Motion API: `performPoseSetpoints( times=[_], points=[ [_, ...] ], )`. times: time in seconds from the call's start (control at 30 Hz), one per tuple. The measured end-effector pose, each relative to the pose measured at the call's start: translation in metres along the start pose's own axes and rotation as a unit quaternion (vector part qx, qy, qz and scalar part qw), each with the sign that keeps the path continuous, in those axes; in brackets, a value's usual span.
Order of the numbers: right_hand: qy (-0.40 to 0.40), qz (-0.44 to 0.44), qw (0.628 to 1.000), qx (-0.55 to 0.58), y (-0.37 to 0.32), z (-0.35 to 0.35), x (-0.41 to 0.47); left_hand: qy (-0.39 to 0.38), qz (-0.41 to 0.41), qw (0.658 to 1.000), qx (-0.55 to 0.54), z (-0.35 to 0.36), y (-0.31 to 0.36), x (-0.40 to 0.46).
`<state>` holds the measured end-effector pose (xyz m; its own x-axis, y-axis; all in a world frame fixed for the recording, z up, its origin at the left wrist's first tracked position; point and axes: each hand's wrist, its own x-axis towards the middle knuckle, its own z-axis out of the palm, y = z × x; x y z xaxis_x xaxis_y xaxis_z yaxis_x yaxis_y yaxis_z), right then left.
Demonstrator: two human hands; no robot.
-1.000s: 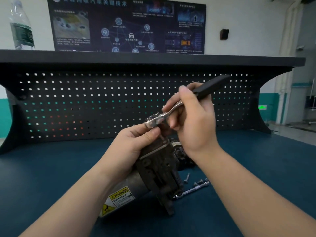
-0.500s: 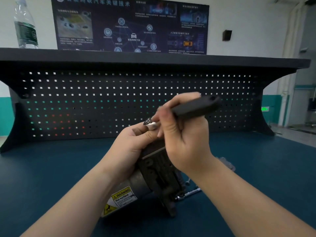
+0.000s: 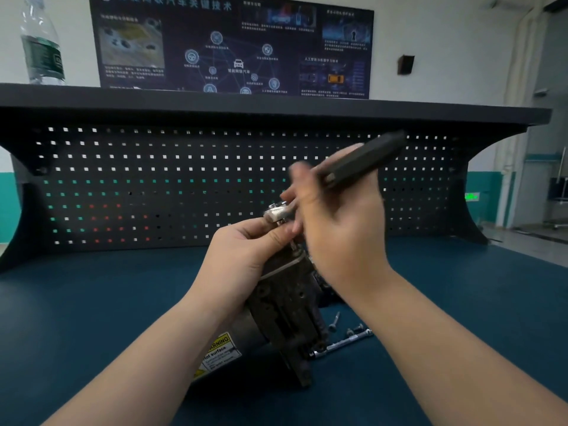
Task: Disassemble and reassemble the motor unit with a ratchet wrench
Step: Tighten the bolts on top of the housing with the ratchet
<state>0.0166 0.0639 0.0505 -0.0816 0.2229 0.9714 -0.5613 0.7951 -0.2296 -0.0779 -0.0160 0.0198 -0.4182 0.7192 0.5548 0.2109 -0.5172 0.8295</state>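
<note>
The motor unit (image 3: 285,305) stands tilted on the blue bench, a dark metal housing with a silver cylinder and a yellow warning label (image 3: 219,352) at its lower left. My left hand (image 3: 246,256) grips the top of the housing, its thumb up by the wrench head. My right hand (image 3: 341,222) is closed round the ratchet wrench (image 3: 359,162), whose black handle points up and right. The wrench's chrome head (image 3: 276,214) sits on a fastener at the top of the motor. The fastener itself is hidden by my fingers.
Loose bolts (image 3: 335,321) and a chrome extension bar (image 3: 344,342) lie on the bench right of the motor. A black pegboard (image 3: 153,186) with a shelf closes off the back. On the shelf's left end stands a water bottle (image 3: 41,41).
My right hand has swung the wrench handle: it dropped to nearly level half a second ago and now points up and right again. My left hand stays on the motor.
</note>
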Motion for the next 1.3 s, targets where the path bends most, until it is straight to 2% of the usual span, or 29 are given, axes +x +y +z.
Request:
performPoseSetpoints(
  times=[0.07, 0.1, 0.13, 0.2, 0.23, 0.27, 0.33, 0.37, 0.4, 0.43, 0.5, 0.53, 0.57, 0.6, 0.67, 0.73, 0.8, 0.87, 0.9, 0.97, 1.0, 1.03, 1.1, 1.17, 1.2, 1.23, 1.27, 1.3],
  points=[
    [-0.073, -0.151, 0.981, -0.096, 0.001, 0.002, -0.01, -0.006, 0.016, 0.999, 0.027, 0.0, 0.0, -0.001],
    [-0.075, -0.169, 0.977, -0.104, 0.001, 0.004, -0.013, -0.018, 0.018, 1.0, 0.017, -0.001, -0.001, -0.002],
    [-0.054, -0.145, 0.984, -0.088, 0.0, 0.005, -0.013, -0.029, 0.012, 0.999, -0.004, -0.002, 0.0, -0.003],
    [0.015, -0.023, 1.0, -0.005, 0.0, 0.006, -0.009, -0.06, -0.01, 0.997, -0.056, -0.004, 0.0, -0.004],
    [0.054, 0.057, 0.995, 0.053, 0.0, 0.006, -0.006, -0.067, -0.019, 0.996, -0.064, -0.006, 0.0, -0.003],
    [0.091, 0.15, 0.977, 0.122, 0.002, 0.004, -0.002, -0.065, -0.023, 0.996, -0.057, -0.006, -0.001, -0.003],
    [0.141, 0.331, 0.894, 0.266, 0.008, -0.002, 0.009, -0.046, -0.022, 0.998, -0.027, -0.005, -0.002, -0.002],
    [0.151, 0.392, 0.852, 0.312, 0.011, -0.005, 0.013, -0.037, -0.015, 0.999, -0.012, -0.003, -0.001, -0.002],
    [0.148, 0.422, 0.832, 0.329, 0.012, -0.008, 0.014, -0.027, -0.011, 1.0, -0.002, -0.002, -0.001, -0.001],
    [0.135, 0.42, 0.841, 0.315, 0.013, -0.009, 0.013, -0.018, -0.009, 1.0, 0.005, 0.0, -0.002, -0.001],
    [0.09, 0.314, 0.922, 0.207, 0.011, -0.008, 0.008, -0.003, -0.013, 1.0, 0.01, 0.0, -0.004, 0.0],
    [0.062, 0.218, 0.965, 0.135, 0.008, -0.008, 0.005, 0.001, -0.012, 1.0, 0.014, -0.001, -0.004, 0.0],
    [0.028, 0.109, 0.992, 0.062, 0.005, -0.007, 0.002, -0.001, -0.006, 1.0, 0.018, -0.001, -0.004, 0.0],
    [-0.014, 0.004, 1.0, 0.002, 0.003, -0.007, 0.0, -0.01, 0.003, 1.0, 0.017, -0.001, -0.004, 0.0],
    [-0.085, -0.137, 0.984, -0.075, 0.002, -0.005, -0.006, -0.04, 0.015, 0.999, 0.003, -0.001, -0.002, -0.002],
    [-0.088, -0.156, 0.981, -0.082, 0.001, -0.003, -0.008, -0.063, 0.008, 0.998, -0.029, -0.003, -0.002, -0.003],
    [-0.044, -0.066, 0.997, -0.021, 0.0, -0.004, -0.005, -0.06, -0.009, 0.996, -0.058, -0.005, -0.002, -0.003],
    [0.014, 0.115, 0.986, 0.117, 0.0, -0.005, 0.002, -0.031, -0.019, 0.998, -0.043, -0.004, -0.003, -0.002],
    [0.047, 0.226, 0.951, 0.204, 0.002, -0.006, 0.006, -0.015, -0.021, 0.999, -0.034, -0.002, -0.002, -0.001],
    [0.099, 0.397, 0.851, 0.33, 0.008, -0.011, 0.013, 0.008, -0.013, 1.0, -0.012, 0.001, -0.001, -0.001],
    [0.111, 0.435, 0.824, 0.345, 0.009, -0.014, 0.015, 0.015, -0.008, 1.0, 0.003, 0.001, -0.003, 0.001],
    [0.11, 0.442, 0.824, 0.337, 0.009, -0.014, 0.015, 0.022, -0.009, 1.0, 0.013, 0.001, -0.004, 0.001],
    [0.086, 0.371, 0.883, 0.274, 0.007, -0.011, 0.011, 0.025, -0.014, 0.999, 0.019, 0.001, -0.004, 0.003],
    [0.043, 0.201, 0.965, 0.162, -0.001, -0.005, 0.005, 0.008, -0.011, 1.0, 0.021, 0.0, -0.004, 0.003],
    [0.008, 0.092, 0.992, 0.088, -0.004, -0.004, 0.001, -0.003, 0.0, 1.0, 0.025, 0.0, -0.004, 0.003],
    [-0.045, -0.019, 0.999, 0.014, -0.007, -0.002, -0.002, -0.012, 0.014, 0.999, 0.036, 0.001, -0.003, 0.002],
    [-0.103, -0.114, 0.987, -0.048, -0.008, -0.001, -0.005, -0.012, 0.027, 0.998, 0.052, 0.002, -0.002, 0.002],
    [-0.14, -0.169, 0.971, -0.093, -0.008, -0.001, -0.008, -0.006, 0.041, 0.997, 0.071, 0.002, -0.002, 0.001]
  ],
)
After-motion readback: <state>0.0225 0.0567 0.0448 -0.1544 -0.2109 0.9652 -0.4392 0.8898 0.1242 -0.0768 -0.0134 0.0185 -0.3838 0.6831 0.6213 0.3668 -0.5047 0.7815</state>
